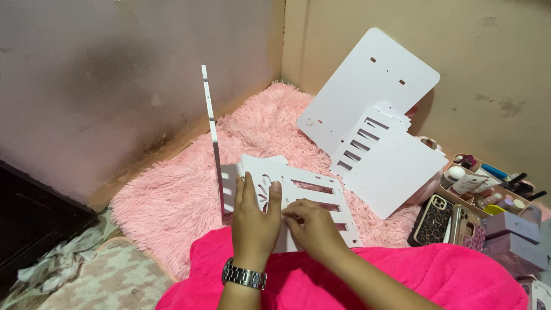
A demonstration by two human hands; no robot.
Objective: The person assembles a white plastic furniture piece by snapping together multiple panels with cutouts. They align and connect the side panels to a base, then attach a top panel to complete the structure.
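White plastic-looking board, thin and flat: that's what the slotted panel (310, 201) seems to be made of, so it's judged light and stiff, probably snappy at the thin bars between slots. It's held over the pink blanket (402, 275) on the lap. The left hand (255, 215) is pressed flat against its near end, fingers up, thumb out. The right hand (313, 227) is pinched narrow on the lower edge just beside it. Solid edges are the safer spots to grab. An upright white strip (213, 138) stands just left of the grip; more white panels (373, 115) lean well beyond it, up right.
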